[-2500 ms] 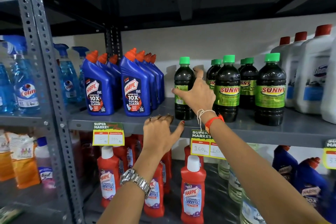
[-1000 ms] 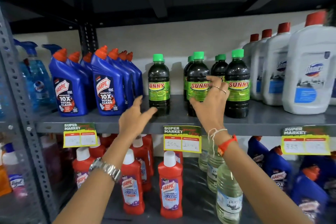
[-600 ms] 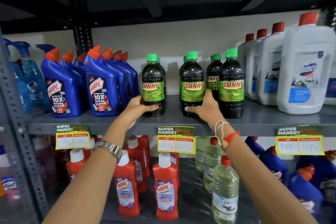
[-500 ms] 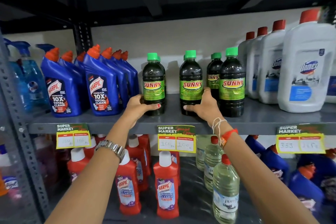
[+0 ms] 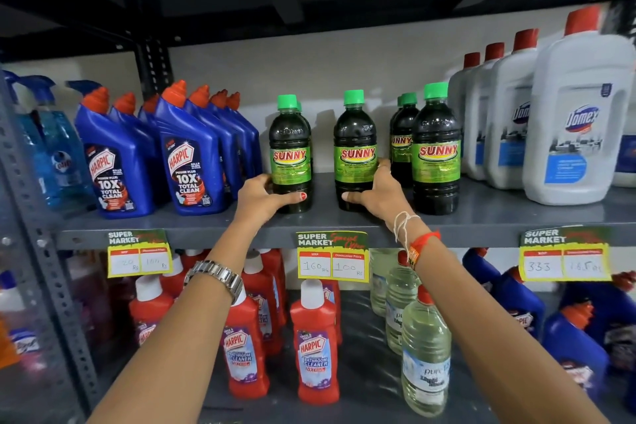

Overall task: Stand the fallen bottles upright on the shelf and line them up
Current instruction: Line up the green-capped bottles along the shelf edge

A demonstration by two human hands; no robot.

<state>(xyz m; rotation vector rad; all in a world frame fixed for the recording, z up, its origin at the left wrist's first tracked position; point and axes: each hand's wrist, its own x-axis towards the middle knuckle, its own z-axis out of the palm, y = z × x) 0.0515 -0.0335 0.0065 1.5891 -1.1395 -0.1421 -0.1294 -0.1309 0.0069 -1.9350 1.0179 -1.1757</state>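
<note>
Each hand is closed low around an upright Sunny bottle on the shelf (image 5: 481,220), left hand (image 5: 261,198) on the left bottle (image 5: 290,155), right hand (image 5: 377,194) on the middle bottle (image 5: 356,151), so a quick sideways push may tip one against the right Sunny bottle (image 5: 436,151).

Painted metal racking, shiny plastic bottles, paper tags

The shelf (image 5: 499,220) is matt grey painted metal, its perforated upright (image 5: 44,251) the same. The dark Sunny bottles (image 5: 435,162) are glossy see-through plastic with slick green labels; the blue Harpic bottles (image 5: 192,162) gleam, while the white Domex jugs (image 5: 578,134) look duller. The price tags (image 5: 332,256) are paper. The wristwatch (image 5: 216,277) is polished metal links.
</note>
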